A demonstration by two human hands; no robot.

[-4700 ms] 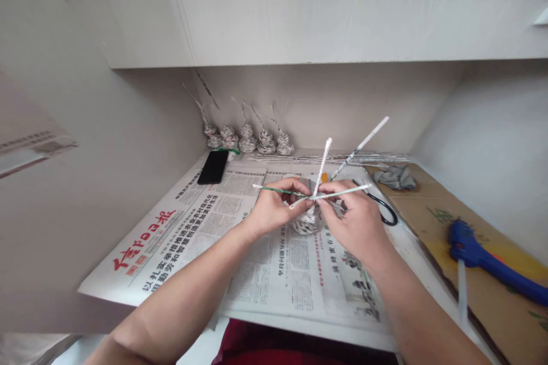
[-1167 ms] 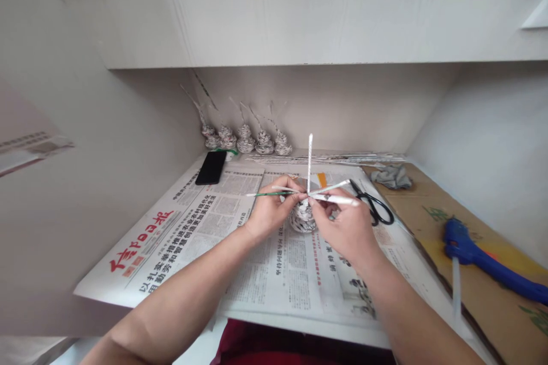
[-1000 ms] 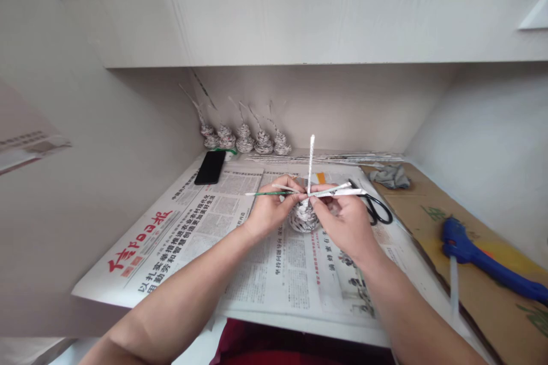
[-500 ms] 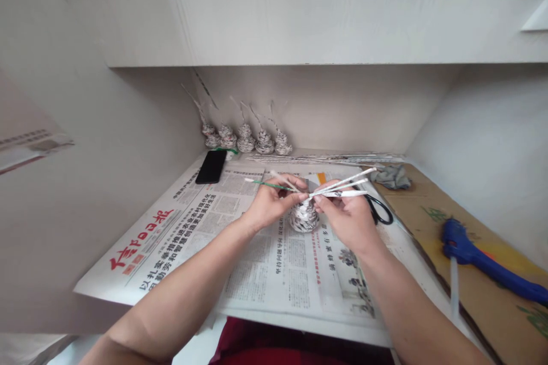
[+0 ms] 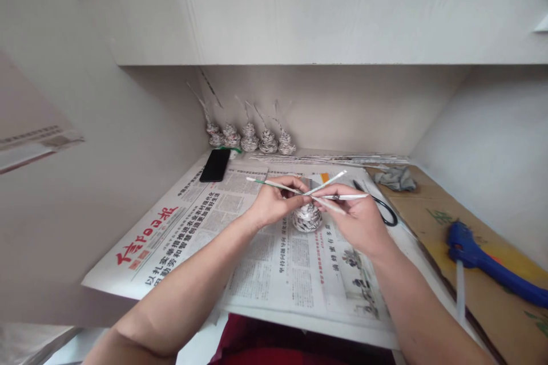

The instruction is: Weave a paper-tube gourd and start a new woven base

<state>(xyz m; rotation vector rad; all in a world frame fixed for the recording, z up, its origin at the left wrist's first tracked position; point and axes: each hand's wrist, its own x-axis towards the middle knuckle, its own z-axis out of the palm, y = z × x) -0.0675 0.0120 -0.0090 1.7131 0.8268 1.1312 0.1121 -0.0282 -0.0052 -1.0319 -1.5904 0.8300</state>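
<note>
A small round body woven from printed paper strips (image 5: 307, 219) stands on the newspaper in front of me, its top hidden by my fingers. Rolled paper sticks fan out from that top: a partly green one (image 5: 262, 182) to the left, one slanting up to the right (image 5: 329, 181), and a white one (image 5: 351, 197) across my right hand. My left hand (image 5: 274, 202) is closed, thumb and fingers pinching the sticks at the neck of the weave. Right beside it, my right hand (image 5: 357, 219) pinches a paper stick between thumb and fingers.
Several finished woven gourd shapes (image 5: 268, 141) line the back wall, near a black phone (image 5: 215, 165). Long paper sticks (image 5: 334, 158) lie along the back. On the right are a black loop handle (image 5: 390, 217), a grey cloth (image 5: 396, 178), cardboard (image 5: 432, 217) and a blue glue gun (image 5: 464, 246).
The sticks on the right have spread: one now points more steeply up, another slants down across my right hand's fingers. Both hands stay at the weave; the view has shifted slightly.
</note>
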